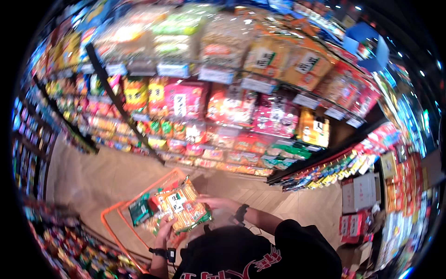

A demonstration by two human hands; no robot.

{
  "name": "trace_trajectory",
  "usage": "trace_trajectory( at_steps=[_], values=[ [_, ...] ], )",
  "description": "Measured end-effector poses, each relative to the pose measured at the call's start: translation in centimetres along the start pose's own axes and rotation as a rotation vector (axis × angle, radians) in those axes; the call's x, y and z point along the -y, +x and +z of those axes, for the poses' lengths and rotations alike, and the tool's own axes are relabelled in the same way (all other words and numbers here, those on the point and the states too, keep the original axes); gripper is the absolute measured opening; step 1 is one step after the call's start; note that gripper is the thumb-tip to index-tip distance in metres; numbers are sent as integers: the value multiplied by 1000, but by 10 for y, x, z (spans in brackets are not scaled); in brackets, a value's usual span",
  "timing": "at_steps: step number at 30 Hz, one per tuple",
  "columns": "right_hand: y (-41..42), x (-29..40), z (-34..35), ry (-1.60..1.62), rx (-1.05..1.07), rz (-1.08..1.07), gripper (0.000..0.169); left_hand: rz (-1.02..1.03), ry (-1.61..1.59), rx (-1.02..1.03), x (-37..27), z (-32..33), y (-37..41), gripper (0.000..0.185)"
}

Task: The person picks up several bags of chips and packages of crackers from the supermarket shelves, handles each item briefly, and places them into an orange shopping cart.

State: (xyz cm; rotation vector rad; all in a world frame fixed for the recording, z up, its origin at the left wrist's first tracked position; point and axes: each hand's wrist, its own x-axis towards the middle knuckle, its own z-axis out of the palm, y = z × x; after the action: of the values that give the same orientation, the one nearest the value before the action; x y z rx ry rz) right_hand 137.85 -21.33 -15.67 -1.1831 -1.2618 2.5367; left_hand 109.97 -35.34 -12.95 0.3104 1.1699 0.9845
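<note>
Between my two hands is a clear plastic bag of yellow, stick-like food (190, 208) with a white label and green edges. My left hand (166, 227) grips its lower left edge, thumb on top. On the far right side, my right hand (217, 202) holds the bag's edge, and some of its fingers are hidden. The bag is held over an orange-framed shopping cart (115, 209). A dark green package (140, 210) lies in the cart, partly covered by other packaged goods beside the bag.
Ahead stands a shelf rack with bagged snacks (184, 101) and price tags (217, 74). Dark shelf uprights (115, 101) slant down to the wooden floor (97, 174). Cardboard boxes (362, 191) are stacked at right. More packed goods (87, 254) line the lower left.
</note>
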Motion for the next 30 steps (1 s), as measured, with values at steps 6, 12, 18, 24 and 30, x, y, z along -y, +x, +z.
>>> trace_trajectory(
  at_steps=[6, 12, 18, 24, 30],
  values=[
    [-91, 51, 11, 164, -153, -424, 59, 114, 24, 332, -44, 75, 53, 47],
    [-171, 41, 0, 9, -451, -620, 58, 96, 172, 532, -73, 186, 40, 63],
    [-240, 55, -2, -45, -680, -691, 49, 398, 512, 612, -78, 245, 65, 74],
    [-309, 141, -2, -109, -718, -921, 51, 766, 600, 739, -170, 337, 32, 76],
    [-377, 223, -42, -255, -806, -1136, 63, 925, 525, 837, -239, 441, -7, 71]
  ],
)
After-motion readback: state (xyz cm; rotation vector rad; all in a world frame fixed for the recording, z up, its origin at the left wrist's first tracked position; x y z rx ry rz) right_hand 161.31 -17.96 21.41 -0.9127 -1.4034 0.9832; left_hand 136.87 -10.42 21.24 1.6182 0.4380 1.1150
